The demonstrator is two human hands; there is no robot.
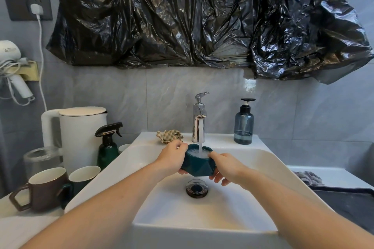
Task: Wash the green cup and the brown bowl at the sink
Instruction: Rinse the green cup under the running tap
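Head view | both hands (173,157) grip faceted green cup (197,164) | foamy water inside

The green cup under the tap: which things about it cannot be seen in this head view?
- The inside bottom of the green cup: hidden by foamy water.
- Its far and side walls: hidden by the left hand and the right hand.
- The left hand's fingers under the cup: mostly hidden by the cup.
- Any handle on the cup: none shows; cannot tell.
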